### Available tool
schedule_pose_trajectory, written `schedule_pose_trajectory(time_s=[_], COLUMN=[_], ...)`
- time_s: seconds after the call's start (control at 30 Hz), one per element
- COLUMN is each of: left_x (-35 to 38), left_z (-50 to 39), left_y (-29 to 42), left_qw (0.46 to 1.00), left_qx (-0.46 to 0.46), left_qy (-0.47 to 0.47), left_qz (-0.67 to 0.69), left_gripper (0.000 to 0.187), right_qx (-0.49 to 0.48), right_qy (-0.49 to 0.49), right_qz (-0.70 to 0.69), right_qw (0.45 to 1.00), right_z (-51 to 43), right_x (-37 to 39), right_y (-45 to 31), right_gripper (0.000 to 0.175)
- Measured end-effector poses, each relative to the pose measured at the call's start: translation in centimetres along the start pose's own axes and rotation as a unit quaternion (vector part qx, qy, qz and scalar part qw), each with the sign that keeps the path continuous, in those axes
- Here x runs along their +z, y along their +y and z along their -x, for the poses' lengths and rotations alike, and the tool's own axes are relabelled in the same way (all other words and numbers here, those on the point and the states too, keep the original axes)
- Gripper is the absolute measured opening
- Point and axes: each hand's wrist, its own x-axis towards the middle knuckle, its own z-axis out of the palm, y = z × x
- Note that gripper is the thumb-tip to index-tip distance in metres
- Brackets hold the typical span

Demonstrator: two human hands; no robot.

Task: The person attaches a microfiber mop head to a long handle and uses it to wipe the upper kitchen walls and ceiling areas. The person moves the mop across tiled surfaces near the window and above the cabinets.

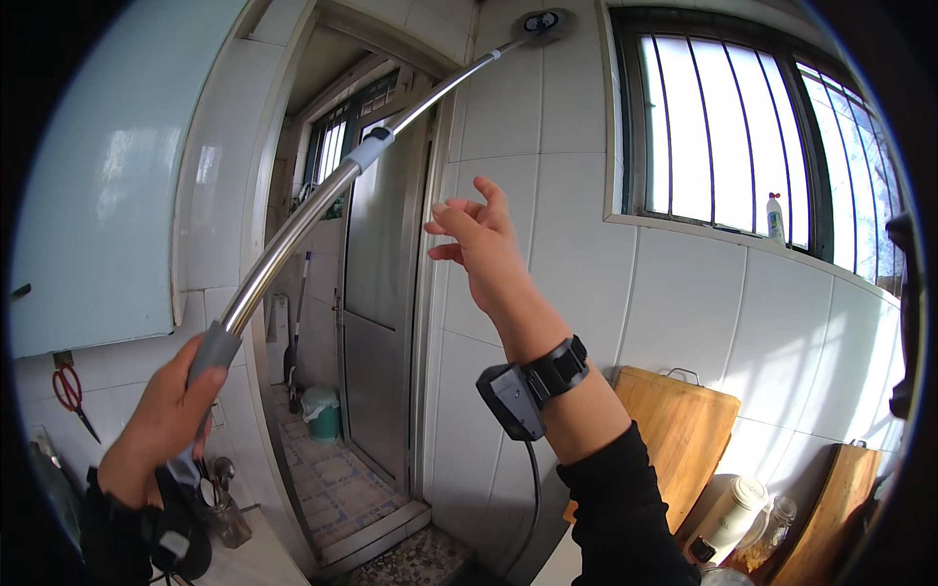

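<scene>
My left hand point(165, 410), at the lower left, is closed around the grey grip of a telescopic metal pole point(293, 231). The pole slants up to the right through its grey joint collar, and its round mop head point(544, 26) is up at the white tiled wall near the top of the doorway. My right hand point(476, 231) is raised in front of the wall, right of the pole, with its fingers apart and nothing in them. A black strap with a boxy device point(516, 399) is on the right wrist, and a cable hangs near it.
A metal-framed door point(377, 329) stands in the doorway, with a green bin point(321, 414) beyond. Scissors point(67, 388) hang below the left cabinet point(102, 183). Right are a barred window point(725, 132), a bottle point(774, 220), cutting boards point(681, 417) and a cream thermos point(725, 513).
</scene>
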Motion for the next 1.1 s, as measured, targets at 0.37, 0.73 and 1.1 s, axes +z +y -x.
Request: schedule_pose_trajectory(time_s=[0.37, 0.73, 1.1], left_x=[0.3, 0.6, 2.7], left_z=[-18.3, -4.8, -17.5], left_y=[10.2, -1.5, 10.2], left_qw=[0.997, 0.996, 0.999], left_qx=[-0.019, -0.075, -0.026], left_qy=[0.054, -0.030, 0.005], left_qz=[-0.044, 0.037, 0.031], left_gripper=[0.070, 0.051, 0.057], right_qx=[0.051, 0.110, 0.102], right_qy=[0.082, -0.007, -0.051], right_qz=[0.106, 0.146, 0.127], right_qw=[0.990, 0.983, 0.985], right_z=[5.7, 8.6, 7.5], right_x=[-13.1, -12.7, -8.9], right_y=[1.2, 3.1, 4.4], right_gripper=[0.052, 0.031, 0.029])
